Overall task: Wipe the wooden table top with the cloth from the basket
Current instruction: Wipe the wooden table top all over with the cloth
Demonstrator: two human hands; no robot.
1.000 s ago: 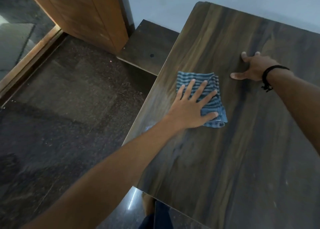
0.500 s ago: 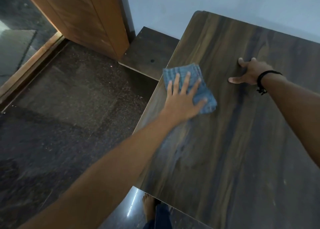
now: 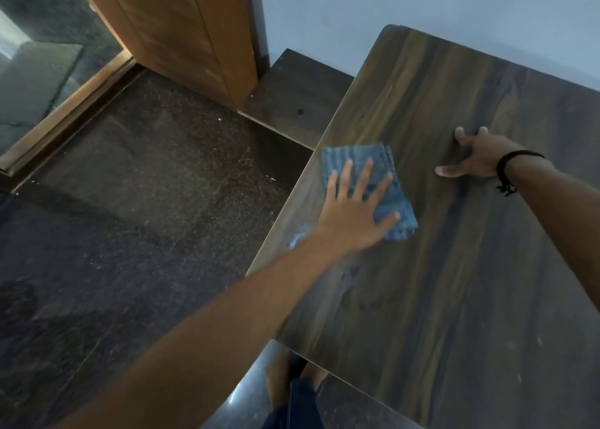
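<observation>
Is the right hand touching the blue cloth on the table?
Apart. The head view shows a strip of bare table top between the right hand, which rests on the wood, and the cloth under the left hand.

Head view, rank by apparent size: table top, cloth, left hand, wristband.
1. table top
2. cloth and left hand look about alike; the hand covers part of the cloth, so unranked
3. wristband, smallest

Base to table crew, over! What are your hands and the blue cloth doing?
Left grip flat, fingers spread, pressing blue cloth near left edge of table top. Right grip open, braced on bare wood. Nothing seen blocking the cloth.
</observation>
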